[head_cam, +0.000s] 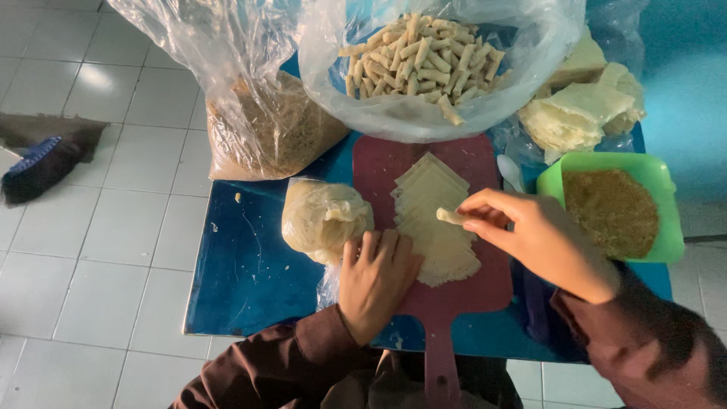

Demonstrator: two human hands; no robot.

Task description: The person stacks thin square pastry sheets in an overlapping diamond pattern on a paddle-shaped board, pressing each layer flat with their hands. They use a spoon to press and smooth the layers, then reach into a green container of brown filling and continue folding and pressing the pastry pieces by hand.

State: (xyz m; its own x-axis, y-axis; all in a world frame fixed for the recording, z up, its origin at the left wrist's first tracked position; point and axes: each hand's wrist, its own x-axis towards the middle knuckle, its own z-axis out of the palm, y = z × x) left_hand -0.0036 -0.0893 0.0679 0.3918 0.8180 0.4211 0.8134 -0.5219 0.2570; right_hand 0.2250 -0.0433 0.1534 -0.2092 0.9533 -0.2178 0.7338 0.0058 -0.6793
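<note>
A small rolled pastry (450,216) is being pinched between the fingertips of the right hand (534,238) above a stack of thin pastry sheets (435,220), which is lying on a dark red cutting board (454,291) whose handle is being cut off by the lower edge. The left hand (375,280) is being rested flat, fingers loose and grasping nothing, on the board's left edge, partly hiding it and the stack's corner. Around these, a clear bag of finished rolls (424,60), a wrapped dough lump (326,218) and a green tray of crumbs (613,212) are being kept on the blue table (242,265).
</note>
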